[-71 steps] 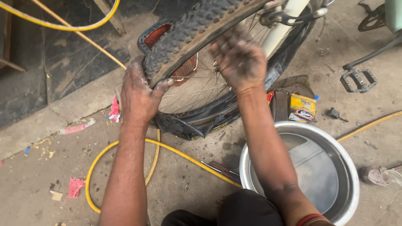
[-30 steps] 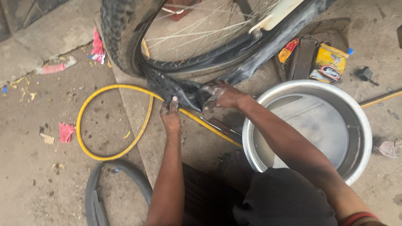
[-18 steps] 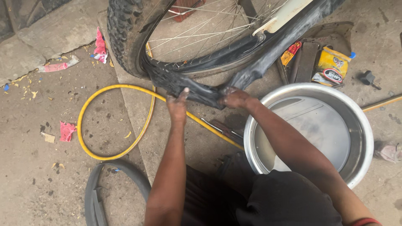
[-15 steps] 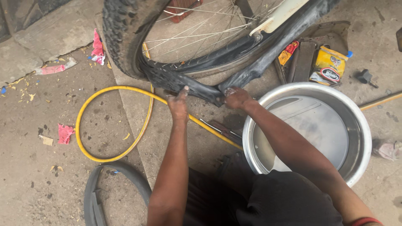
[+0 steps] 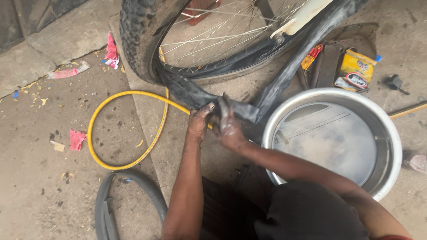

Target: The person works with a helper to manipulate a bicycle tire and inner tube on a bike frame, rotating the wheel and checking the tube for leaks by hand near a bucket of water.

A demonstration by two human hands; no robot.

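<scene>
inner tube (image 5: 242,111): black rubber, likely soft, limp, light; hangs from the bicycle wheel (image 5: 147,49), just beside the steel basin (image 5: 391,133).
left hand (image 5: 199,124): closed around the tube.
right hand (image 5: 229,126): pinching the same stretch.
grip: probably best on the flat fold, both hands close.
floor (image 5: 49,186): rough, dusty concrete; yellow hose (image 5: 100,155) left of basin.

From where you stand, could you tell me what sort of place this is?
Probably a roadside or open-floor bicycle repair spot. Both hands, left hand and right hand, grip a black inner tube by a spoked wheel, beside a metal water basin and a yellow air hose.
</scene>
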